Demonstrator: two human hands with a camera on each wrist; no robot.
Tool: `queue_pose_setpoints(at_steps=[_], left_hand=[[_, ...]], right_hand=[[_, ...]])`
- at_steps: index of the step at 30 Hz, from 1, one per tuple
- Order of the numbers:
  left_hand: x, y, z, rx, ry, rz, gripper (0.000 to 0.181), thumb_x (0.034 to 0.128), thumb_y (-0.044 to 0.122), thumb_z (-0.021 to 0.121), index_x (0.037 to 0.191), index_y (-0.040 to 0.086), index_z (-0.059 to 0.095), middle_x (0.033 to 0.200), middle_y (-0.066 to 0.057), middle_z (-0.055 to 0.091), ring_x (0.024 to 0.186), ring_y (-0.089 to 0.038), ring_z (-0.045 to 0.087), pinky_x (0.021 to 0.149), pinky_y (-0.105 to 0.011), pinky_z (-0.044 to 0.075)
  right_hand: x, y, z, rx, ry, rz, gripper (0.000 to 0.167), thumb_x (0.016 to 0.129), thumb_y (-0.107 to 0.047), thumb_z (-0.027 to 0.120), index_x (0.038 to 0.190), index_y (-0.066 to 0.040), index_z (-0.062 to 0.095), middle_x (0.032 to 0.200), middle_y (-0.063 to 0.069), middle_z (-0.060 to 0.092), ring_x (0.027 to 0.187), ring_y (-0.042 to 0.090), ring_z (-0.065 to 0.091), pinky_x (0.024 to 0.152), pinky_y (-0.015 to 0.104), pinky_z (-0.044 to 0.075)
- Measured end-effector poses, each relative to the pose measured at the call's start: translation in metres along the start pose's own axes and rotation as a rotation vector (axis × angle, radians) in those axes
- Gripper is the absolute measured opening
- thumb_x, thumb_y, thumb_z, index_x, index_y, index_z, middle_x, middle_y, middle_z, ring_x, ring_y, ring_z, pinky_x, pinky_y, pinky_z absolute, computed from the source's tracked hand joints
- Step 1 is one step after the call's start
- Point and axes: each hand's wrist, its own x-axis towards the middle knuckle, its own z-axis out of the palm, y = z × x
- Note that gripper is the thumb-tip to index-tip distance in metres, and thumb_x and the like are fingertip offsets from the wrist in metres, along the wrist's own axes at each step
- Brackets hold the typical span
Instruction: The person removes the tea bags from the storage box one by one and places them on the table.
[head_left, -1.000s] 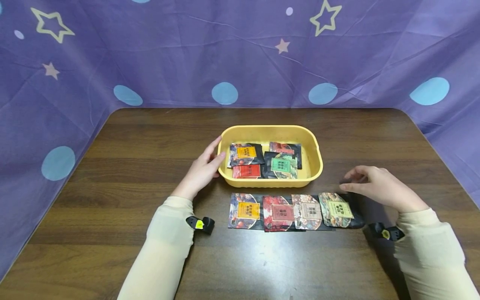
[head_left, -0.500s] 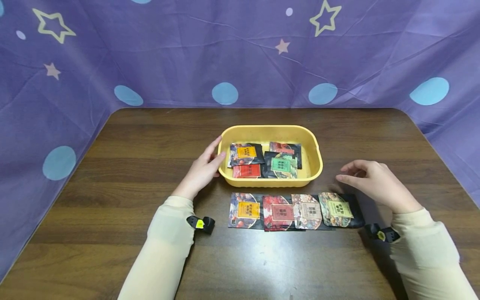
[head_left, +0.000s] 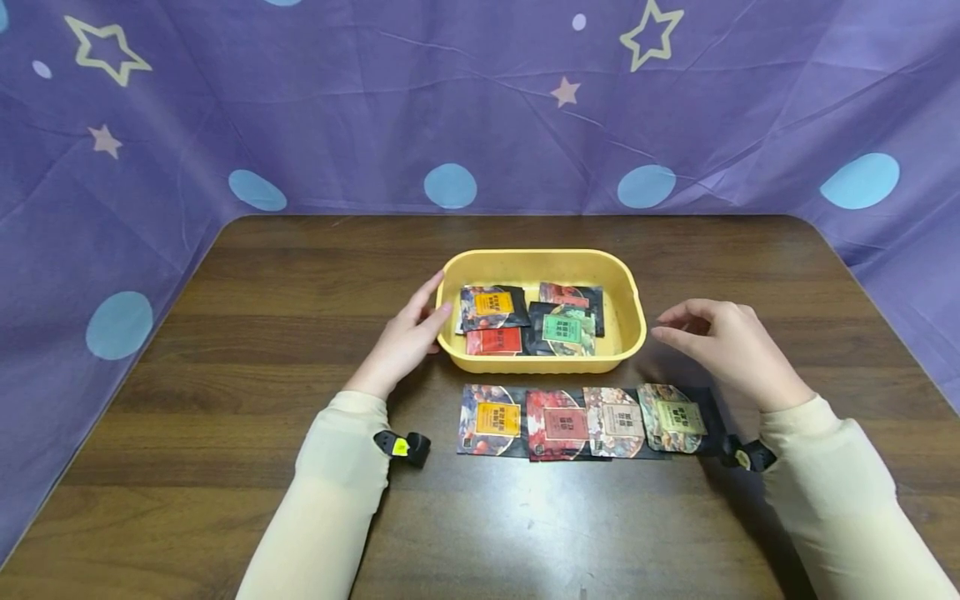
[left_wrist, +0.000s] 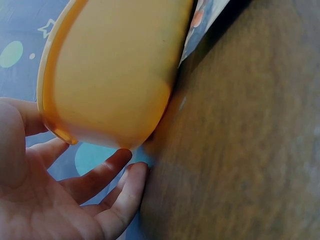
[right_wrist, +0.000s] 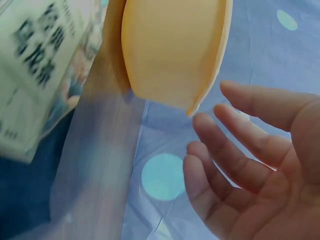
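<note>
A yellow tray [head_left: 540, 365] holds several dark packets, among them one with an orange label [head_left: 493, 305] and one with a green label [head_left: 562, 329]. The left hand [head_left: 397, 346] rests at the tray's left end; in the left wrist view its thumb and fingers [left_wrist: 95, 185] lie around the corner of the tray [left_wrist: 110, 75]. Just right of the tray is the right hand [head_left: 731, 346], empty, its fingers loosely bent. The right wrist view shows that hand [right_wrist: 255, 160] apart from the tray's end [right_wrist: 172, 50], with a pale-labelled packet [right_wrist: 30, 75] at the left.
In front of the tray lies an overlapping row of packets: orange-labelled [head_left: 497, 419], red [head_left: 564, 423], beige [head_left: 621, 421] and pale green [head_left: 678, 417]. They lie on a brown wooden table [head_left: 315, 275]. A purple patterned cloth [head_left: 525, 125] hangs behind and at the sides.
The right hand has moved left and away from the wearer, from above the row's right end to beside the tray. The left hand, tray and packets look unchanged.
</note>
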Motion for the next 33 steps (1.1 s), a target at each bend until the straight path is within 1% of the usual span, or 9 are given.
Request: queue_pose_setpoints(at_steps=[6, 12, 14, 16, 19, 24, 29, 31, 33], left_hand=[[0.0, 0.0, 0.0, -0.005, -0.001, 0.001, 0.057, 0.1052, 0.038, 0.044, 0.158, 0.038, 0.021, 0.123, -0.017, 0.052, 0.103, -0.027, 0.059, 0.085, -0.037, 0.058], [0.0, 0.0, 0.0, 0.001, 0.005, 0.003, 0.057, 0.105, 0.038, 0.044, 0.157, 0.038, 0.022, 0.123, -0.017, 0.053, 0.099, -0.026, 0.06, 0.083, -0.035, 0.057], [0.0, 0.0, 0.0, 0.0, 0.006, 0.004, 0.057, 0.1051, 0.038, 0.044, 0.157, 0.039, 0.021, 0.124, -0.017, 0.054, 0.1, -0.027, 0.06, 0.083, -0.035, 0.057], [0.0, 0.0, 0.0, -0.004, 0.004, 0.003, 0.057, 0.1052, 0.038, 0.044, 0.158, 0.038, 0.021, 0.126, -0.018, 0.054, 0.102, -0.028, 0.06, 0.084, -0.037, 0.057], [0.0, 0.0, 0.0, -0.01, 0.0, 0.001, 0.057, 0.1053, 0.038, 0.044, 0.158, 0.038, 0.021, 0.127, -0.019, 0.053, 0.105, -0.029, 0.06, 0.085, -0.038, 0.058], [0.0, 0.0, 0.0, -0.01, 0.001, -0.002, 0.057, 0.1052, 0.038, 0.044, 0.158, 0.038, 0.021, 0.125, -0.018, 0.053, 0.104, -0.028, 0.06, 0.085, -0.038, 0.058], [0.001, 0.0, 0.0, -0.007, -0.004, -0.008, 0.057, 0.1052, 0.039, 0.044, 0.157, 0.039, 0.021, 0.124, -0.018, 0.052, 0.105, -0.028, 0.059, 0.086, -0.039, 0.058], [0.001, 0.0, 0.0, -0.005, -0.004, -0.011, 0.057, 0.1052, 0.039, 0.043, 0.157, 0.039, 0.021, 0.124, -0.018, 0.052, 0.106, -0.028, 0.059, 0.087, -0.039, 0.057], [0.001, 0.0, 0.0, -0.002, -0.005, -0.014, 0.057, 0.1052, 0.039, 0.043, 0.157, 0.04, 0.021, 0.125, -0.017, 0.051, 0.106, -0.028, 0.058, 0.087, -0.039, 0.057]], right_hand=[[0.008, -0.012, 0.006, 0.016, 0.03, -0.033, 0.019, 0.09, -0.027, 0.073, 0.097, -0.009, 0.075, 0.081, 0.004, 0.071, 0.068, 0.011, 0.058, 0.059, 0.019, 0.045], [0.017, -0.026, 0.007, 0.018, 0.016, -0.089, 0.016, 0.089, -0.017, 0.074, 0.099, -0.004, 0.075, 0.086, 0.007, 0.072, 0.074, 0.015, 0.062, 0.062, 0.017, 0.047], [0.02, -0.031, 0.008, 0.0, 0.011, -0.124, 0.016, 0.089, -0.014, 0.074, 0.1, -0.002, 0.075, 0.09, 0.01, 0.072, 0.078, 0.019, 0.062, 0.067, 0.021, 0.049], [0.023, -0.034, 0.008, -0.034, 0.01, -0.16, 0.017, 0.089, -0.013, 0.073, 0.101, -0.001, 0.075, 0.094, 0.013, 0.073, 0.083, 0.023, 0.062, 0.073, 0.029, 0.05], [0.028, -0.039, 0.01, -0.092, 0.006, -0.216, 0.018, 0.089, -0.012, 0.073, 0.101, 0.0, 0.074, 0.096, 0.015, 0.072, 0.086, 0.027, 0.06, 0.078, 0.04, 0.047], [0.037, -0.045, 0.013, -0.15, -0.047, -0.232, 0.019, 0.089, -0.014, 0.073, 0.101, 0.001, 0.074, 0.097, 0.016, 0.073, 0.087, 0.029, 0.059, 0.079, 0.043, 0.047], [0.045, -0.048, 0.018, -0.177, -0.137, -0.224, 0.024, 0.089, -0.016, 0.072, 0.107, 0.001, 0.074, 0.107, 0.017, 0.073, 0.097, 0.032, 0.062, 0.088, 0.049, 0.049], [0.048, -0.049, 0.021, -0.182, -0.166, -0.225, 0.026, 0.089, -0.016, 0.073, 0.109, 0.001, 0.073, 0.108, 0.016, 0.073, 0.097, 0.032, 0.061, 0.09, 0.05, 0.048], [0.05, -0.049, 0.025, -0.188, -0.189, -0.225, 0.029, 0.088, -0.017, 0.074, 0.111, 0.001, 0.073, 0.107, 0.015, 0.073, 0.093, 0.03, 0.06, 0.088, 0.049, 0.048]])
